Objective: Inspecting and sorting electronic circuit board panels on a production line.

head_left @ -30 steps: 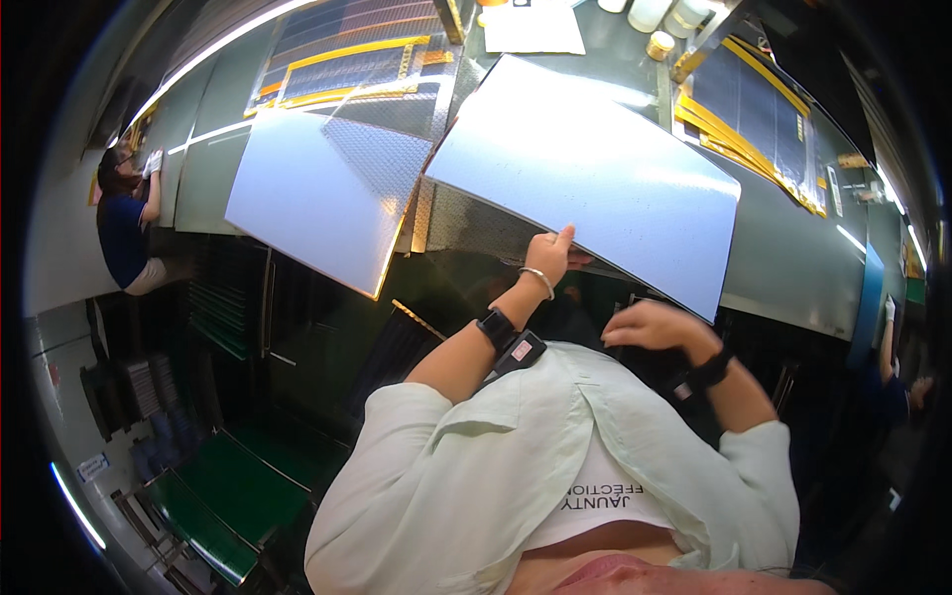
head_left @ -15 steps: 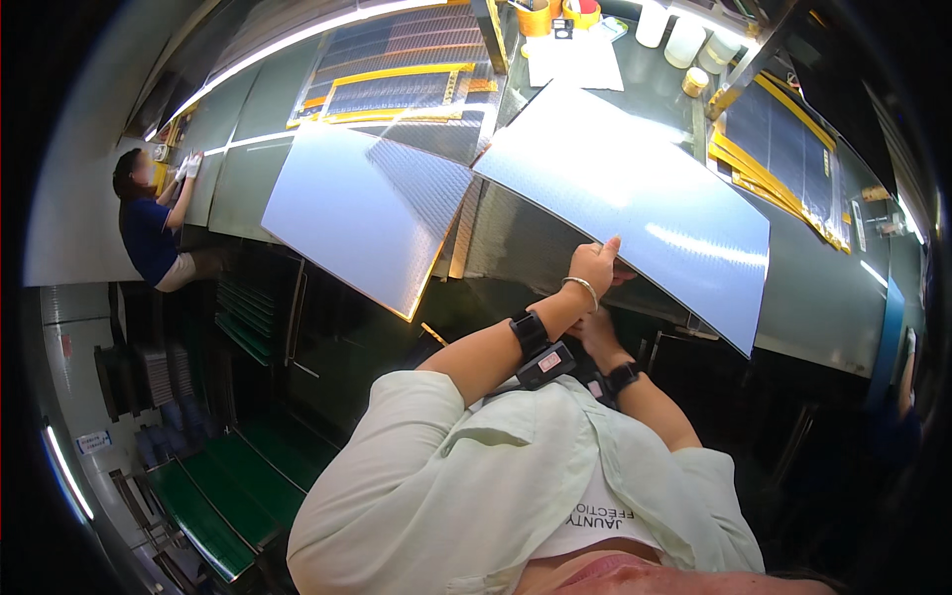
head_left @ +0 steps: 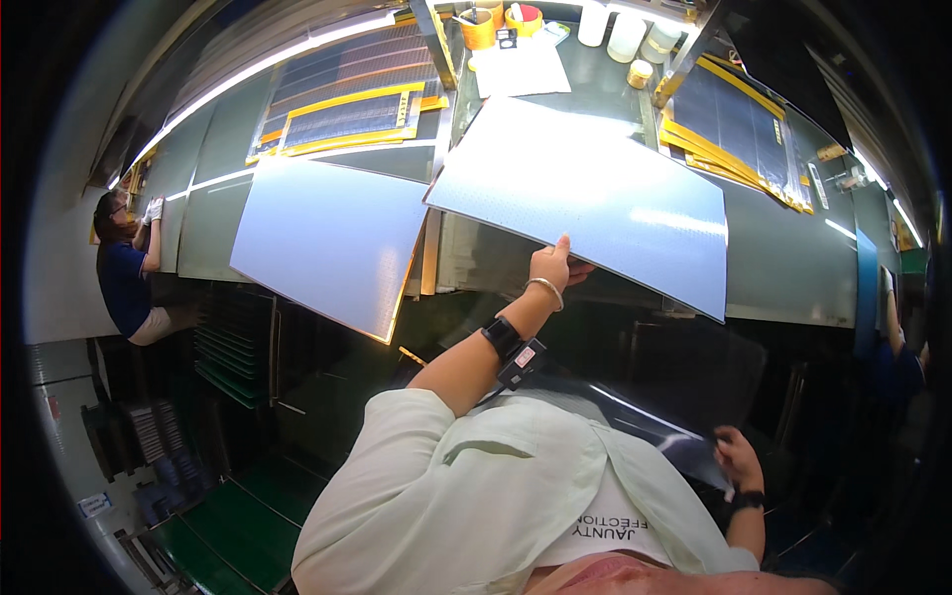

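Observation:
My left hand (head_left: 560, 263) grips the near edge of a pale, glossy panel (head_left: 585, 178), thumb on top and the other fingers underneath. The panel is tilted, with its near edge off the bench. Low at the right, my right hand (head_left: 737, 456) is closed on a clear plastic film (head_left: 650, 426) stretched out in front of my body. Whether that film still touches the panel's underside is hidden. A second pale panel (head_left: 327, 238) with an orange edge lies left of the first, its near corner jutting past the bench.
The dark bench (head_left: 803, 268) holds yellow-edged framed sheets (head_left: 347, 124) at back left and a stack of similar ones (head_left: 729, 129) at right. White bottles (head_left: 627, 38), tape rolls (head_left: 478, 30) and white paper (head_left: 521, 69) stand behind. Co-workers (head_left: 129, 263) are at far left and far right.
My right hand has gone from beside my left hand, below the panel, out to the lower right, drawing clear film with it. The panel's tilt looks slightly changed; my left hand keeps its grip.

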Available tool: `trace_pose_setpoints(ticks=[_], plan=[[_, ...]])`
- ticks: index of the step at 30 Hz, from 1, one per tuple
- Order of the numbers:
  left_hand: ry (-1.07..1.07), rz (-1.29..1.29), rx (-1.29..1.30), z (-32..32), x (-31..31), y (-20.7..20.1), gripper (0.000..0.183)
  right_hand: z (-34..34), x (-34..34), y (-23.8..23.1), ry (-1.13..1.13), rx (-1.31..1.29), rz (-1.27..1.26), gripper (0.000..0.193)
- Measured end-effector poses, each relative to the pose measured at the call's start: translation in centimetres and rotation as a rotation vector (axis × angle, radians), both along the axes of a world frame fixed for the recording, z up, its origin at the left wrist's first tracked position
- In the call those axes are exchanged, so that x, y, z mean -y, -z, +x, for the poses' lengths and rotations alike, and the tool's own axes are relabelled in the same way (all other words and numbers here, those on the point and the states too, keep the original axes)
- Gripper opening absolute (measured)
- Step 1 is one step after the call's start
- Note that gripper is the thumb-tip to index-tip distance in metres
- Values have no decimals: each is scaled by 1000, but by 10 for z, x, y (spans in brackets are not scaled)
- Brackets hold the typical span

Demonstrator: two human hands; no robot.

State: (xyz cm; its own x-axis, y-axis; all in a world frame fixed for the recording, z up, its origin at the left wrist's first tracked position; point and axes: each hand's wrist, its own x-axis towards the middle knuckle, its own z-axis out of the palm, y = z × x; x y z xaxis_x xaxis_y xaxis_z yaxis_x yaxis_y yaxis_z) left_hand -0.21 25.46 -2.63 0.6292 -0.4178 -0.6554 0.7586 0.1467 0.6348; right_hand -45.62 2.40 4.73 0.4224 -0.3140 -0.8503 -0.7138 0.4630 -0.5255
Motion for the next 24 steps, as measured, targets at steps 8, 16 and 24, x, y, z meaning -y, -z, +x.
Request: trace_pose_setpoints(ticks=[8, 16, 24], plan=[[-42, -31, -108, -65, -2, 61, 44, -139, 25, -143, 230, -219, -514, 36], [14, -2, -160, -92, -8, 99, 51, -88, 65, -187, 81, -225, -924, 39], [515, 135, -138, -77, -30, 72, 61, -20, 69, -276, 133, -174, -1354, 52]])
